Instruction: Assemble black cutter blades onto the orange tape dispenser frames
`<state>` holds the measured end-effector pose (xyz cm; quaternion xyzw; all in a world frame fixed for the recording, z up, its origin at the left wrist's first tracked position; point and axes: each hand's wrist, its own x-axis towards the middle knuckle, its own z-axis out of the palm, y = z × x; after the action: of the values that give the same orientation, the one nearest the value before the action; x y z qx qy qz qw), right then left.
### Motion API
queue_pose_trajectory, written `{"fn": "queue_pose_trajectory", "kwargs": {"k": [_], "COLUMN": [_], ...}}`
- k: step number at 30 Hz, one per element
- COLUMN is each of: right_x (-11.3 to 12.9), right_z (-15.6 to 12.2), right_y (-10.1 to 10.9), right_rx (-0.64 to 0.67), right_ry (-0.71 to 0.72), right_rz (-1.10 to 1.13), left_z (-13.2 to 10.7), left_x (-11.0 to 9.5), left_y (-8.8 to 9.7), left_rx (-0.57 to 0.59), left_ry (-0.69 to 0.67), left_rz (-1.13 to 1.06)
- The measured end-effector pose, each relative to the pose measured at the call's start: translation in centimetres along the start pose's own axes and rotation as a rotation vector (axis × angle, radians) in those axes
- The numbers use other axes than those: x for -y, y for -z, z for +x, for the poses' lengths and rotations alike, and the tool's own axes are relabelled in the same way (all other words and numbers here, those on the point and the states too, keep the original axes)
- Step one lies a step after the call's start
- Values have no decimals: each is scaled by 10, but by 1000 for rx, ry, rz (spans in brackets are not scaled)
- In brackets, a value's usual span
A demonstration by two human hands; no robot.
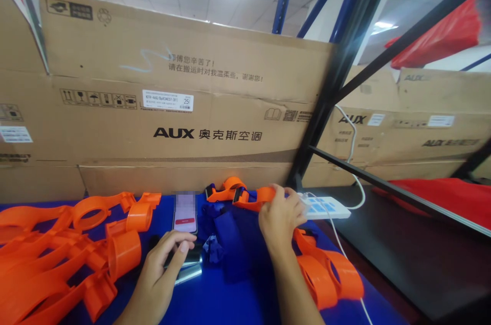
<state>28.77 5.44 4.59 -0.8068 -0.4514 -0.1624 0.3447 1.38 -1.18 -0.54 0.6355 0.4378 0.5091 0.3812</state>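
Observation:
My left hand (164, 258) hovers low over the blue-covered table, fingers loosely bent and thumb apart. Beneath it, partly hidden, lies a dark object with a shiny silver edge (189, 275). Just beyond the fingertips is a phone (185, 212) with its screen lit. Further right, my right hand (282, 215) has its fingers curled round the end of an orange plastic part (251, 202) fitted with dark blue straps. Its outer fingers come close to a white power strip (326, 207). Crumpled dark blue straps (217, 230) lie between the hands.
Several orange plastic parts (46, 253) are piled at the left. More orange rings (330, 274) sit by my right forearm, with a white cable (337, 238) running past. A large cardboard box (215, 151) stands behind the table. A dark metal frame post (326, 95) rises at the right.

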Motion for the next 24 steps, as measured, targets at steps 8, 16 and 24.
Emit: {"fn": "queue_pose_trajectory", "kwargs": {"k": [8, 16, 24], "right_x": [-3, 37, 53], "right_z": [-2, -70, -114], "right_y": [18, 20, 37], "right_rx": [-230, 182, 701], "right_ry": [121, 303, 872], "right_rz": [354, 928, 1042], "left_z": [1, 0, 13], "left_x": [5, 8, -5], "left_y": [0, -14, 1], "left_rx": [52, -45, -430], "left_ry": [23, 155, 507], "left_rz": [42, -283, -954]}}
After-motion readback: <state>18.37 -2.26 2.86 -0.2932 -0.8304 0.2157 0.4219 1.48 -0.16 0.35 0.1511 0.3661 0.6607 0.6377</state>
